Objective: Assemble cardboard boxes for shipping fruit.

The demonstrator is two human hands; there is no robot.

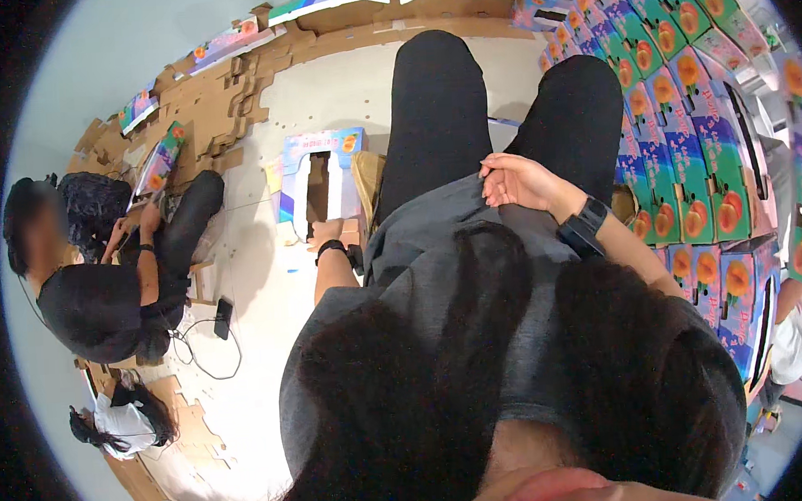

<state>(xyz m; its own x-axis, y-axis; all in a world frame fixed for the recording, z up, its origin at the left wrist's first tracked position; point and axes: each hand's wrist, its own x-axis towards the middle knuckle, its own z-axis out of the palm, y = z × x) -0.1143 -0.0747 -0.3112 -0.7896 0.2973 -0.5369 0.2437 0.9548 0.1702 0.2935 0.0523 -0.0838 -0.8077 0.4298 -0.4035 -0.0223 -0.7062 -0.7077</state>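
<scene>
My left hand (328, 230) reaches down at my left side, curled at the near edge of a printed carton (351, 141). Its fingertips are mostly hidden, but the hand looks closed on that edge. The carton is blue, pink and white with a peach picture, and a long opening in it shows brown cardboard. My right hand (522, 181) rests on my lap, palm turned up and fingers loosely bent, with nothing in it. Each wrist wears a dark band.
Stacked peach-printed cartons (691, 154) rise close on my right. Flattened brown cardboard (221, 97) lies along the far left. A person in black (96, 307) sits at left handling a printed carton piece (159, 163). A phone with a cable (223, 318) lies on the floor.
</scene>
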